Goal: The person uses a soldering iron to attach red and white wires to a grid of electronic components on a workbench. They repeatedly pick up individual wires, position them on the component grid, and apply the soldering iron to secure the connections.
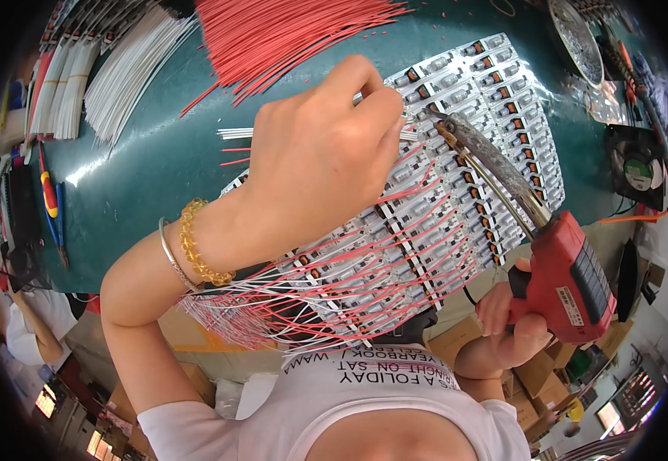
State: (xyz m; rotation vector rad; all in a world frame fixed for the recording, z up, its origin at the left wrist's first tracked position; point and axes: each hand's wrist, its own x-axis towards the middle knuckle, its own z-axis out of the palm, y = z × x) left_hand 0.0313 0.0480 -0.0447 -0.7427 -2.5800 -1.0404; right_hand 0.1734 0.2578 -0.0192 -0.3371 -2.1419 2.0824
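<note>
My left hand (326, 146), with a yellow bead bracelet on its wrist, is closed in a pinch over the panel of circuit boards (434, 219). It holds a small bunch of white wires (233, 134), whose ends stick out on both sides of the fist. Two red wires also show beside it. My right hand (512, 332) grips a red soldering gun (568, 284). The gun's hot tip reaches the boards just right of my left fingertips; the exact contact point is too small to tell. Red and white wires hang from the rows nearer my body.
A large pile of red wires (272, 38) lies at the back, with white wire bundles (138, 73) to its left. Pliers with red and yellow handles (48, 192) rest at the left. A round metal dish (576, 38) and a black fan (636, 169) are at the right.
</note>
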